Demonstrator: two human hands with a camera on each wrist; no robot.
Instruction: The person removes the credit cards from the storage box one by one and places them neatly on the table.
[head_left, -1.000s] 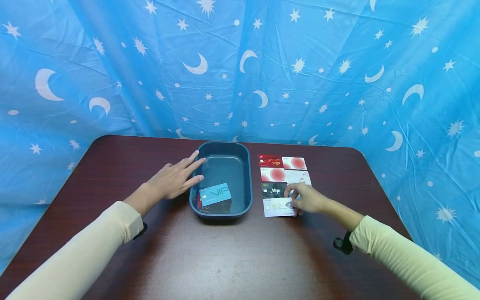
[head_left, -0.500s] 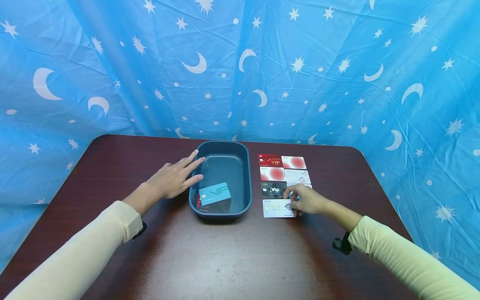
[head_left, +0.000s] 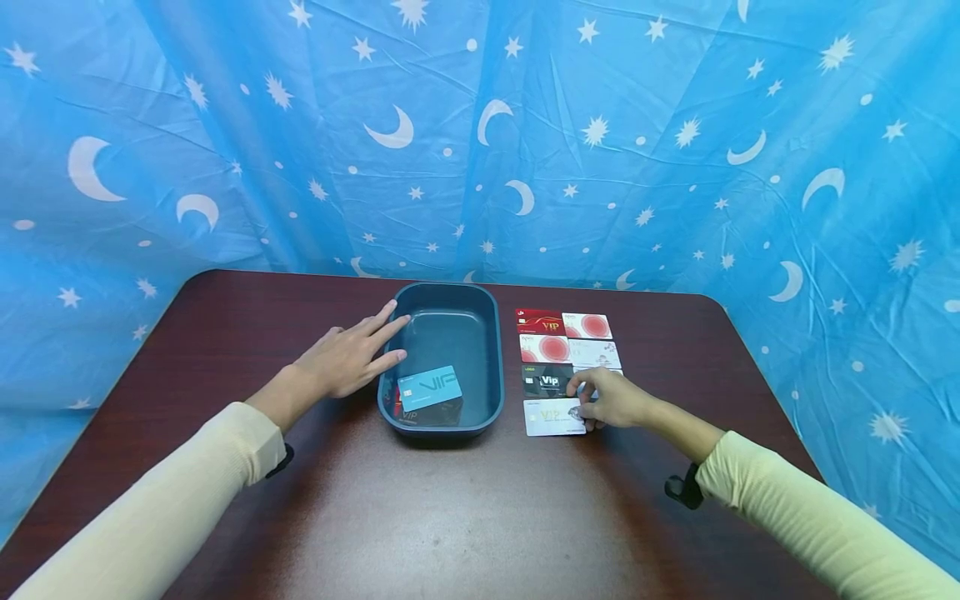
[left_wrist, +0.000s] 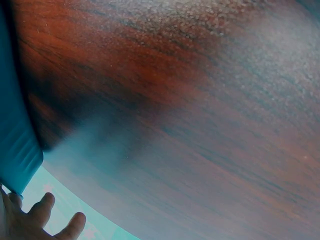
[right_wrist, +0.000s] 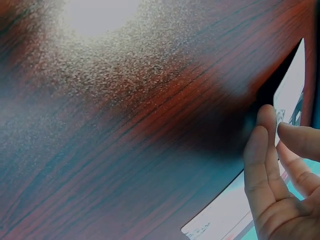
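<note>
A: What are the fingers doing?

B: The person's right hand (head_left: 611,400) has its fingers bent in a pinch, nearly together, gripping the right end of a white VIP card (head_left: 550,416) between thumb and fingertips. From the right wrist, the card appears tilted up from the table (head_left: 450,517); I can't tell how high. The left hand (head_left: 348,358) has straight, spread fingers and grips nothing; its fingertips lie over the left rim of a dark blue tray (head_left: 450,346), seemingly touching.

A: What surrounds the held card?

B: It is the nearest of a group right of the tray. Just beyond is a black Vip card (head_left: 543,381), with a pale card mostly hidden by the hand beside it. Farther, toward the table's far edge, come two white cards with red circles, a pale flowered card (head_left: 594,353) and a red VIP card (head_left: 540,321).

A: And how far along is it?

B: Judging by the neat two columns, the layout looks more than half done: six down, one in hand. At the tray's near end, a blue VIP card (head_left: 431,387) overlaps a dark one, with something red beneath; I'd count those as left.
</note>
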